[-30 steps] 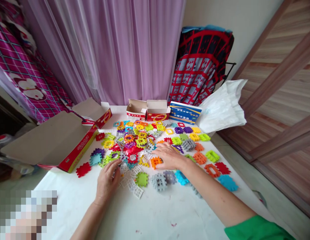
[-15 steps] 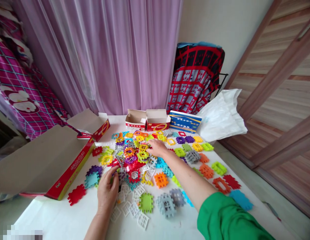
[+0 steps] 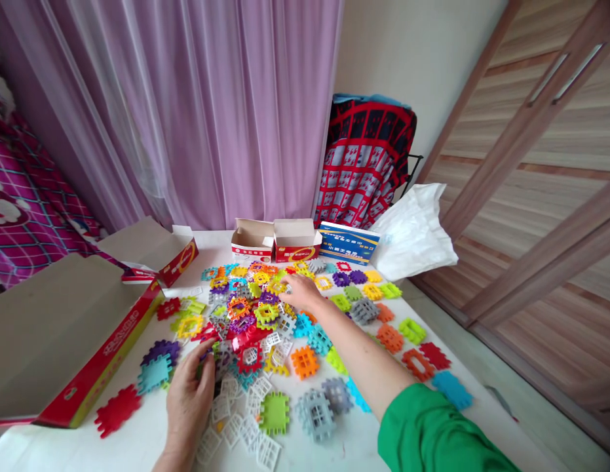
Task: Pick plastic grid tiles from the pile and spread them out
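A jumbled pile of colourful plastic interlocking blocks covers the middle of the table (image 3: 354,446). My right hand (image 3: 301,292) reaches into the far part of the pile, its fingers bent onto a yellow block (image 3: 276,286). Just below that block lie a purple block (image 3: 268,298) and a lime frame block (image 3: 266,314). At the near left of the pile rests my left hand (image 3: 190,387), thumb and forefinger apart, its fingertips by red pieces (image 3: 206,332). White window lattices (image 3: 258,393) and a green square block (image 3: 274,413) lie to its right.
A big open red box (image 3: 113,351) takes up the left side, with a smaller open box (image 3: 179,262) behind it. Two small cartons (image 3: 253,252) (image 3: 298,252) and a blue box (image 3: 351,244) line the back. A white bag (image 3: 415,233) stands back right; loose blocks (image 3: 390,337) lie along the right.
The view has turned slightly to the right. My right hand has shifted the yellow block a little away and to the right, baring the purple block beneath. My left hand stays beside the pile.
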`<state>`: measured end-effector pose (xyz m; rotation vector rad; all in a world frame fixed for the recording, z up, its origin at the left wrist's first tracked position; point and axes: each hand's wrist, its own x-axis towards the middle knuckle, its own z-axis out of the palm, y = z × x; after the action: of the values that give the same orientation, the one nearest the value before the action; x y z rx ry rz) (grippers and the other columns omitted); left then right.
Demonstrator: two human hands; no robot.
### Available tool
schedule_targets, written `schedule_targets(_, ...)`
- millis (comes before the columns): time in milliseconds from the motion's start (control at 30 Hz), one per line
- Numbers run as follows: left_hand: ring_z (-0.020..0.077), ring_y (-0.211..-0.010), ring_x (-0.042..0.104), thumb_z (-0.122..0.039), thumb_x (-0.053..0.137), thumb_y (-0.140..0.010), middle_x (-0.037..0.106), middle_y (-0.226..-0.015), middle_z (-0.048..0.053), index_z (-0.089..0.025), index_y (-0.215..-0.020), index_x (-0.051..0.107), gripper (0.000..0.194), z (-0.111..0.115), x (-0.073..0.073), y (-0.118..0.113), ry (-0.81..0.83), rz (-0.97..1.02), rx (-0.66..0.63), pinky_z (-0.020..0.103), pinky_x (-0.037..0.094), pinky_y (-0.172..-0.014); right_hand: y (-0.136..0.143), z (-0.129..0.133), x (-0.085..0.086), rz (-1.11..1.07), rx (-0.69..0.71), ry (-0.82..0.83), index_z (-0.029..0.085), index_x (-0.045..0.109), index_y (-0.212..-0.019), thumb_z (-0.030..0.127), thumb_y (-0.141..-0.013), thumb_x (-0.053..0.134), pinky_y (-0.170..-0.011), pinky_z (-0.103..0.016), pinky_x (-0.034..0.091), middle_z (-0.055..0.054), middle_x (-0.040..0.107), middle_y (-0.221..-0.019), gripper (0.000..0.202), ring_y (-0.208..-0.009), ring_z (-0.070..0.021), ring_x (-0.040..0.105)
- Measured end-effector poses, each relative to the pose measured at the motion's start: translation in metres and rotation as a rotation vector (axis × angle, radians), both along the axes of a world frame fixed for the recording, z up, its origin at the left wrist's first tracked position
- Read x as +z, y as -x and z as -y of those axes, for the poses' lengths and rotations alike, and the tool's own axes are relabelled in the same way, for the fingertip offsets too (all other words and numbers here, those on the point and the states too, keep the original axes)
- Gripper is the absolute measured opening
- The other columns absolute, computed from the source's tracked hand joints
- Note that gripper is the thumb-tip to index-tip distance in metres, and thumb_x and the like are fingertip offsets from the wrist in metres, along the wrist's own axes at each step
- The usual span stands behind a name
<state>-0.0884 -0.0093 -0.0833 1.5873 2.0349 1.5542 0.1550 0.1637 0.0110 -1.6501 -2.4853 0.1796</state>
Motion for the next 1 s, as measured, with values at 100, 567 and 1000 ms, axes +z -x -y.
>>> schedule_targets(100, 0.0233, -0.099, 0.068, -0.047, 0.053, -0.082, 0.075, -0.102, 0.005, -0.025, -0.105, 0.072, 0.037, 0.0, 0.0, 0.0, -0.001, 0.011, -0.007, 0.035, 0.053, -0.089, -0.036, -0.008, 0.007, 0.04, -0.097, -0.011, 0.025, 0.063, -0.123, 0.038, -0.087, 0.058, -0.098, -0.031, 0.043, -0.004, 0.067, -0.126, 0.038, -0.116, -0.0214, 0.059)
schedule_targets(567, 0.0225, -0.096, 0.069, -0.047, 0.054, -0.083, 0.075, -0.102, 0.004, -0.026, -0.104, 0.072, 0.035, 0.0, 0.002, -0.002, 0.004, 0.018, 0.0, 0.035, 0.053, -0.088, -0.075, -0.017, -0.004, 0.231, -0.093, 0.045, 0.024, 0.073, -0.107, 0.024, -0.079, 0.068, -0.101, -0.037, 0.038, -0.007, 0.068, -0.121, 0.028, -0.117, -0.0258, 0.056)
schedule_targets(1000, 0.0228, -0.098, 0.068, -0.045, 0.054, -0.084, 0.075, -0.103, 0.005, -0.025, -0.105, 0.071, 0.034, 0.001, 0.004, -0.002, 0.006, 0.001, -0.001, 0.035, 0.052, -0.089, -0.064, -0.014, -0.022, 0.185, -0.275, 0.068, 0.025, 0.071, -0.106, 0.042, -0.084, 0.063, -0.09, -0.035, 0.044, -0.007, 0.071, -0.115, 0.029, -0.109, -0.0244, 0.062)
